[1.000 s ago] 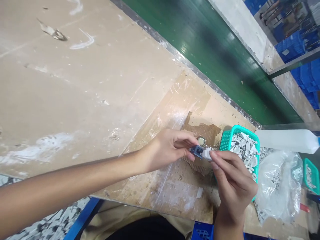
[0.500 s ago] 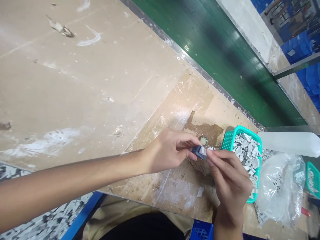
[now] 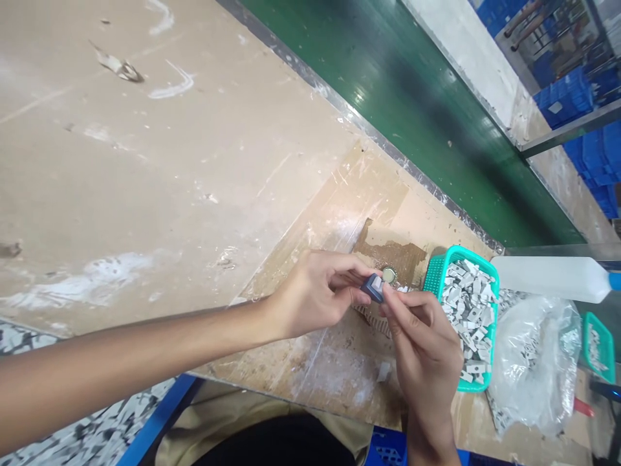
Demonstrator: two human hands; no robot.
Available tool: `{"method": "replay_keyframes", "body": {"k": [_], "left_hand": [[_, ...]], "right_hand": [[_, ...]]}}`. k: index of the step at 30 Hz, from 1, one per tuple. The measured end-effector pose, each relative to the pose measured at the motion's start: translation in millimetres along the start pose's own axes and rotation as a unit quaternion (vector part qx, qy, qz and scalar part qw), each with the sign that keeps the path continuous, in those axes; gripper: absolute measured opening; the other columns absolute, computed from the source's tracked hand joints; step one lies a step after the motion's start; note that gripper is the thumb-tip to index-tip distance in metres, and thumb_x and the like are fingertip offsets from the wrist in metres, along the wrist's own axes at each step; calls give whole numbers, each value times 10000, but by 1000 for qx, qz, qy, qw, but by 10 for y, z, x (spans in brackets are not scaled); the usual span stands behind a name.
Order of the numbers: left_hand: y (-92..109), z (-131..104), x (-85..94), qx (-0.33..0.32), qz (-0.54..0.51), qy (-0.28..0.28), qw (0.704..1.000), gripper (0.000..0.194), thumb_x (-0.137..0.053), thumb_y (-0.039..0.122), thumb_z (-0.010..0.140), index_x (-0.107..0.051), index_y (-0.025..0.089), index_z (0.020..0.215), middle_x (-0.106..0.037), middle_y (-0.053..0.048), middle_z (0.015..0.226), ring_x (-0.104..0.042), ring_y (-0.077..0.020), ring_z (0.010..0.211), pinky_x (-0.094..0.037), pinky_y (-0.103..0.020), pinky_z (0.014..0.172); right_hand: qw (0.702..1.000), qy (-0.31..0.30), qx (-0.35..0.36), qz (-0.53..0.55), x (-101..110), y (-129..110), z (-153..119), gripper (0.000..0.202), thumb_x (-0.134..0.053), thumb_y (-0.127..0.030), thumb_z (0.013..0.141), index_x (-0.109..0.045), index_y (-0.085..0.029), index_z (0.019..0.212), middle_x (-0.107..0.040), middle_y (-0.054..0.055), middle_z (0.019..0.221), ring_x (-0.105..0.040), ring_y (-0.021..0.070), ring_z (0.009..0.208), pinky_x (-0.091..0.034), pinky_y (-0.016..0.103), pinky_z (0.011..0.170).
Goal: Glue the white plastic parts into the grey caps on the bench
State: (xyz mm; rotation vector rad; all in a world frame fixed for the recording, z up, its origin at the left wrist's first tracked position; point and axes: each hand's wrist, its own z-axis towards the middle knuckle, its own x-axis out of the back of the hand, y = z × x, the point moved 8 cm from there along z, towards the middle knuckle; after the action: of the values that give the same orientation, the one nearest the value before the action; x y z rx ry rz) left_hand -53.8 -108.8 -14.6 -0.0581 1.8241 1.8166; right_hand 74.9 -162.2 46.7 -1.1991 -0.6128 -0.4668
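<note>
Holding a small dark blue piece [image 3: 371, 291] in the left hand [image 3: 320, 291], right of center and low in the frame, up above the bench [image 3: 169, 194]. Piece is blocky, dark navy with a greyish sheen, edges crisp, hollow on its upper face; a small white part [image 3: 378, 283] sits in that hollow, plain pale against the dark rim. How deep it sits: can't tell, fingertips cover part of it. Left thumb and forefinger clamped on the blue piece from the left side. Right hand [image 3: 429, 336] comes in from lower right, thumb and forefinger pinched together on the white part, touching the edge of the blue one. Just behind the piece, a round metallic-looking disc [image 3: 389, 274] on a torn brown cardboard patch [image 3: 410, 257], wet-looking. Right of the hands, teal basket [image 3: 433, 277], loaded with loose white and grey parts [image 3: 468, 291], flat, some with holes. Beside it at right: white bottle [image 3: 548, 278] lying on its side, blue cap, and a crumpled clear bag [image 3: 533, 382] below. Green strip [image 3: 398, 123] runs diagonally across upper right. More pale parts [image 3: 72, 417] lower left, past the bench edge.
</note>
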Motion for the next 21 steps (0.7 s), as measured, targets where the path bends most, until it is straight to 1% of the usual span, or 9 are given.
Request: {"method": "replay_keyframes", "body": {"k": [4, 7, 10, 13, 15, 17, 18, 19, 21], "left_hand": [[13, 7, -1, 8, -17, 6, 1000, 221, -575, -68, 770, -683, 81, 892, -736, -27, 919, -725, -112, 826, -572, -86, 738], [15, 13, 18, 35, -19, 7, 999, 232, -581, -53, 758, -691, 94, 899, -739, -21, 889, -725, -109, 800, -571, -91, 716], [16, 24, 69, 66, -7, 9, 998, 200, -599, -15, 755, -687, 103, 890, -725, -21, 824, -721, -123, 780, -577, -128, 693], [-43, 41, 94, 111, 17, -12, 994, 130, -656, 40, 758, -654, 99, 874, -711, -46, 805, -706, -139, 768, -567, -171, 688], [-91, 55, 80, 135, 10, -37, 990, 218, -705, 97, 774, -640, 98, 983, -707, -67, 861, -696, -146, 793, -553, -193, 698], [-105, 70, 46, 143, -44, -63, 987, 396, -734, 180, 812, -591, 129, 1178, -690, -70, 927, -690, -152, 817, -542, -208, 694], [-109, 73, 31, 152, -84, -70, 982, 450, -741, 222, 829, -562, 150, 1236, -679, -69, 950, -692, -158, 831, -547, -222, 710], [-115, 72, 22, 168, -127, -72, 975, 470, -753, 258, 832, -553, 166, 1247, -668, -64, 955, -695, -165, 833, -557, -244, 735], [-135, 57, 17, 213, -205, -61, 953, 438, -795, 282, 795, -583, 164, 1160, -654, -48, 922, -700, -178, 814, -575, -299, 795]], "right_hand": [[1000, 7, 12, -3, -57, -38, -7, 515, -521, 44, 933, -628, -271, 1326, -591, 55, 1053, -623, 104, 973, -564, 191, 812], [1000, 16, 23, -12, -111, -81, -24, 554, -503, 66, 928, -603, -274, 1354, -589, 52, 1034, -612, 102, 979, -551, 192, 830], [998, 42, 30, -21, -134, -121, -18, 590, -475, 82, 927, -582, -288, 1375, -587, 57, 1041, -604, 109, 990, -542, 207, 837], [998, 45, 35, -35, -133, -142, 54, 572, -454, 62, 944, -585, -296, 1370, -585, 43, 982, -603, 101, 934, -541, 200, 818], [999, 23, 20, -44, -121, -121, 134, 507, -460, 22, 962, -610, -275, 1344, -596, 34, 967, -610, 90, 904, -542, 177, 812], [999, 3, -3, -40, -82, -89, 198, 422, -491, -43, 980, -619, -244, 1328, -621, 43, 1032, -625, 95, 947, -549, 166, 815], [999, 6, -10, -38, -41, -82, 215, 394, -507, -80, 987, -610, -233, 1335, -629, 51, 1074, -631, 104, 975, -554, 171, 817], [999, 17, -13, -38, 8, -81, 219, 378, -520, -118, 992, -597, -225, 1346, -632, 58, 1107, -634, 114, 996, -559, 182, 819], [998, 46, -11, -45, 96, -86, 186, 374, -528, -179, 1003, -570, -225, 1371, -631, 65, 1130, -639, 124, 989, -563, 201, 817]]}}
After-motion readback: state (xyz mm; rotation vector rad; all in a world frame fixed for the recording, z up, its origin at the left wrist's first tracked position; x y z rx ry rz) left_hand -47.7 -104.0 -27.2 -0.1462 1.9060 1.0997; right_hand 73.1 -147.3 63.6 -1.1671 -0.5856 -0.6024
